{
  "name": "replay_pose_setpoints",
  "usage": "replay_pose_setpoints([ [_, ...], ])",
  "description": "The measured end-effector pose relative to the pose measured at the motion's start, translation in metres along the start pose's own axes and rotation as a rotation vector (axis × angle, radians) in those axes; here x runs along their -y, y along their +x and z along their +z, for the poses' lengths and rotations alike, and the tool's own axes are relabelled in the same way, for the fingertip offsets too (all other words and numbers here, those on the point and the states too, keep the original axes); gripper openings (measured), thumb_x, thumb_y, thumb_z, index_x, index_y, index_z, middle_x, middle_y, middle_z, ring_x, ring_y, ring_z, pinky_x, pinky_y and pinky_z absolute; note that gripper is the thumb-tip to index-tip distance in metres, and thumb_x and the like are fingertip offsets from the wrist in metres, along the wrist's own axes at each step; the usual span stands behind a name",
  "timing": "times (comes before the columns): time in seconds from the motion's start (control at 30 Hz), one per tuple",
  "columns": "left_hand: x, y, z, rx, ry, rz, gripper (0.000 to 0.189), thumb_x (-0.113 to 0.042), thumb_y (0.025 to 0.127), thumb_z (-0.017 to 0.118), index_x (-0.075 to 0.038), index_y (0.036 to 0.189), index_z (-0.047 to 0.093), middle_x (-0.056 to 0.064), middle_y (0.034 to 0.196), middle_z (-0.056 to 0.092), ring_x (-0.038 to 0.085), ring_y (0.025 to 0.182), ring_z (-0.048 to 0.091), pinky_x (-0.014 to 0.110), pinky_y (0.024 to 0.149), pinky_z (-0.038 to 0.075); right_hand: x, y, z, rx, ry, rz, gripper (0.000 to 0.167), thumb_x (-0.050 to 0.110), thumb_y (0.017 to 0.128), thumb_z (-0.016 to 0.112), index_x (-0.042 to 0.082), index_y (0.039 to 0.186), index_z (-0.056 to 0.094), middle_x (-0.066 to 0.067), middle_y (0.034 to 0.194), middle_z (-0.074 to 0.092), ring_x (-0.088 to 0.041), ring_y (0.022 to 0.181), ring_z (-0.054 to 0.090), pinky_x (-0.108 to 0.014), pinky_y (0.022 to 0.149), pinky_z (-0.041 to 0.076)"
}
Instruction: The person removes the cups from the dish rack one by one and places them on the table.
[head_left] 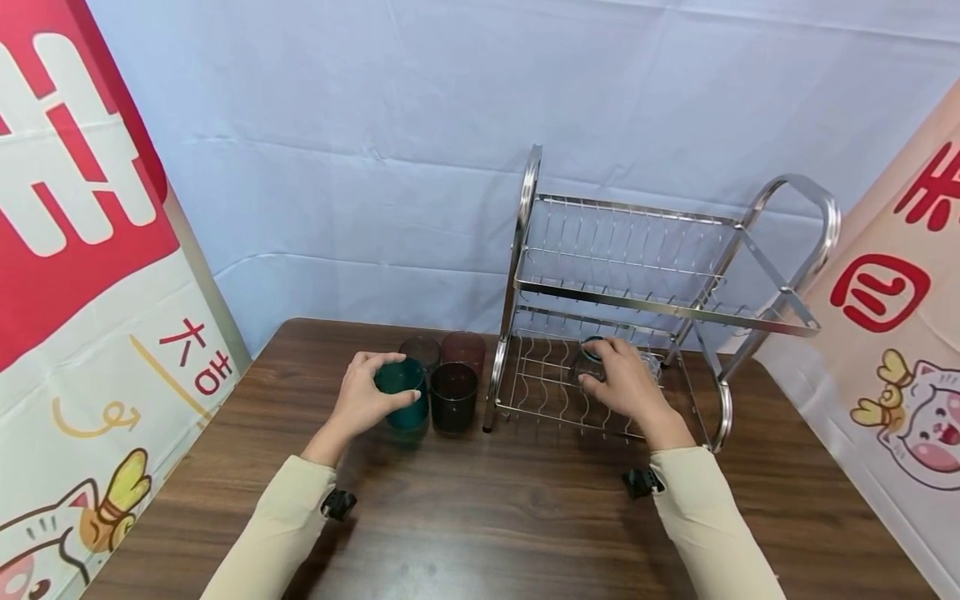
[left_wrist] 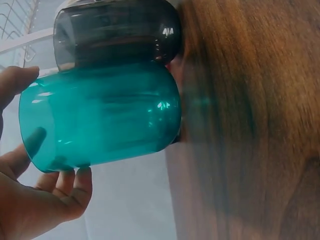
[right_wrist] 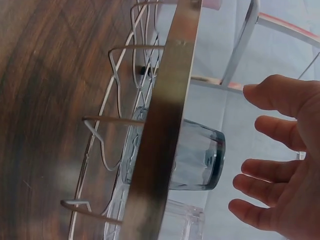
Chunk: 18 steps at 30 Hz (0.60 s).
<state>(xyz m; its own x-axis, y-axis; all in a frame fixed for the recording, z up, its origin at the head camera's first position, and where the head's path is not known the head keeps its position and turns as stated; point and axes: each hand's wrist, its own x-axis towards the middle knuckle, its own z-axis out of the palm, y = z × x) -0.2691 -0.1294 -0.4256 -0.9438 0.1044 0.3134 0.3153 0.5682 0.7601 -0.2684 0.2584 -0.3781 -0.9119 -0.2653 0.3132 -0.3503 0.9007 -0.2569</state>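
Observation:
My left hand (head_left: 360,396) holds a teal glass (head_left: 408,421) near its rim, thumb on one side and fingers on the other. In the left wrist view that glass (left_wrist: 110,117) stands beside a dark grey glass (left_wrist: 115,35), its base close to the tabletop. Over the lower tier of a metal dish rack (head_left: 645,304), my right hand (head_left: 626,379) reaches toward a clear bluish-grey glass (head_left: 588,362). The right wrist view shows the fingers (right_wrist: 272,170) spread and apart from this glass (right_wrist: 197,155), which a rack bar (right_wrist: 160,130) partly hides.
Beside the teal glass stand the dark glass (head_left: 453,404), a brownish glass (head_left: 420,348) and a reddish one (head_left: 467,346). Another clear glass (right_wrist: 185,220) sits in the rack's lower tier. A pale cloth backdrop (head_left: 360,208) hangs behind the wooden table (head_left: 480,517).

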Motion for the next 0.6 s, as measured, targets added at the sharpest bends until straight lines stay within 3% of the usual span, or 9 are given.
replay_pose_setpoints([
  [0.33,0.006,0.001,0.006,0.004,0.011,0.021,0.055,-0.029,0.072,0.080,-0.013,0.121,0.062,0.012,0.119,0.045,0.031,0.108,0.041,0.052,0.084,0.039,-0.005,0.018,0.001,0.052,-0.086,0.087,0.055,0.023,0.086,0.066,0.001,0.133,0.046,-0.033,0.135,0.034,-0.052,0.121,0.031,-0.065,0.089,0.029],
  [0.6,0.008,0.002,0.009,0.025,0.013,0.047,0.055,-0.028,0.073,0.079,-0.010,0.121,0.061,0.015,0.122,0.046,0.034,0.111,0.041,0.055,0.085,0.038,-0.004,0.027,0.003,0.110,-0.044,0.148,0.057,0.024,0.088,0.064,0.002,0.136,0.044,-0.033,0.138,0.029,-0.051,0.125,0.024,-0.066,0.091,0.027],
])
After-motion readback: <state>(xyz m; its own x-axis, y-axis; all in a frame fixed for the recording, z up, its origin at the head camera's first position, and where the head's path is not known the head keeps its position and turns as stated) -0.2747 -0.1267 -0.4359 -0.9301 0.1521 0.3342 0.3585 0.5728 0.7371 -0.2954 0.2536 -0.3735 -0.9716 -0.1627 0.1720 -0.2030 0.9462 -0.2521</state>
